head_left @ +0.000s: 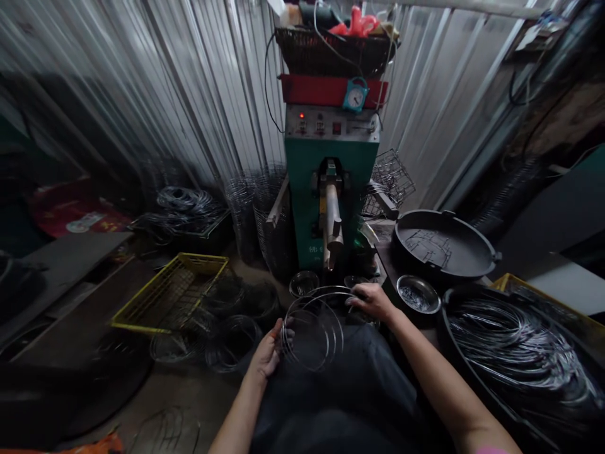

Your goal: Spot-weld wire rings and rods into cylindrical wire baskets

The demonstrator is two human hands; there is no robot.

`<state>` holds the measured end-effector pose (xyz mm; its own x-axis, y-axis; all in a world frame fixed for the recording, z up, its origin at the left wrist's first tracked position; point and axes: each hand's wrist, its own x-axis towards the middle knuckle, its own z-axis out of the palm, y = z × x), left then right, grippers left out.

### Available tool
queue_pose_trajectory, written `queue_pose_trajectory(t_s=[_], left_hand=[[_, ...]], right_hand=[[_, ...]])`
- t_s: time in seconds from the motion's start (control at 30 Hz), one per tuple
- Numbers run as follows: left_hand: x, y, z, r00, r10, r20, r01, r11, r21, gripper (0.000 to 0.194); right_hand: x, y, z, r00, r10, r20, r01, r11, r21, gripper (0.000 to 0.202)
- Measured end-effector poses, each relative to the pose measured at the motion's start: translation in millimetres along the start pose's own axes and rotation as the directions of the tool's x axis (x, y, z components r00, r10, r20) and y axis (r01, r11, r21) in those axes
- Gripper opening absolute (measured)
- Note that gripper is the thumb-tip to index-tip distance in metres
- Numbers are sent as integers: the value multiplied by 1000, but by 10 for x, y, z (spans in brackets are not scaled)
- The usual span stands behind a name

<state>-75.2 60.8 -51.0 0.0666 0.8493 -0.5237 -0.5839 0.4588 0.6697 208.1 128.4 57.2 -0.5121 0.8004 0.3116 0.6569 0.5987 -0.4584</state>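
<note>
Far left of the grip: wire coil (183, 200) heaped among other loose wire. Nearer, still left of the hands, yellow crate (137, 328), open-topped, with round wire baskets (234, 343) on the floor beside it.

Left hand (268, 353): grasping the held wire rings (341, 340) at their left edge, thumb up. Rings thin, pale, overlapping, held out above dark cloth (331, 403) covering the person's lap. Exact count of rings hard to tell.

Just beyond the rings, small bowl (293, 290). Farther beyond, green machine (302, 183), red light lit on its panel, blue dial (355, 96) hanging at its upper front; metal arm (333, 214) juts out toward the person, ahead of the rings and apart from them.

Right hand (372, 301): fingers closed on the far right part of the same rings, palm down.

Right of that grip: steel bowl (437, 307) holding small metal pieces. Beyond it, round black pan (466, 243) with a few bent wire pieces inside. Nearer, far right, large dark tub (447, 334) filled with piled wire hoops (520, 347).
</note>
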Motion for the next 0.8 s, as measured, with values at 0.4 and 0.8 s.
queue_pose_trajectory(t_s=[0.4, 0.8], left_hand=[[-477, 847, 878, 663, 490, 566, -747, 385, 542, 43], [-240, 698, 878, 880, 289, 376, -465, 683, 564, 45]], right_hand=[[461, -790, -159, 987, -19, 160, 6, 997, 82, 34], [20, -420, 287, 975, 205, -81, -174, 943, 283, 33]])
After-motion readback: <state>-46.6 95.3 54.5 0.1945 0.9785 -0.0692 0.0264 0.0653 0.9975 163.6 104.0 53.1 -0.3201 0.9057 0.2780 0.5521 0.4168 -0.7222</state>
